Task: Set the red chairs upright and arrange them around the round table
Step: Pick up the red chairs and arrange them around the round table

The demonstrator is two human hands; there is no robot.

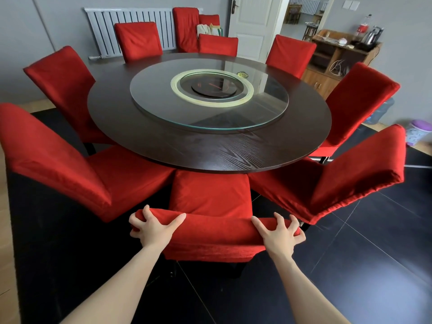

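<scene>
- At the near edge of the round table [163, 146], in the head view, we are holding the nearest red chair [210, 197] by the top of its backrest. It is standing upright with the front of its seat reaching under the table's rim.
- Our left hand [153, 226] is gripping the left end of that backrest top, fingers curling over the padded edge and thumb stretching along it toward the middle.
- Our right hand [279, 232] is gripping the right end the same way, fingers hooking over the top and thumb pointing inward.
- Just beside it, the near-left chair [58, 164] and the near-right chair [350, 178] are standing upright and facing the table, their seats closing in on either side of ours.
- Farther round, the left chair [63, 83], the far-left chair [138, 39], the far chair [218, 45], the far-right chair [291, 53] and the right chair [357, 101] are all standing upright against the table's rim.
- A glass turntable [268, 108] is lying on the middle of the table.
- By the far wall, spare red chairs [185, 26] are standing apart from the table in front of a white radiator [105, 26], with a pale bag [207, 29] sitting among them.
- At the far right, a wooden cabinet [327, 64] is carrying a kettle [370, 38], while a water bottle [381, 111] and a purple-lidded bin [418, 132] are sitting on the floor.
</scene>
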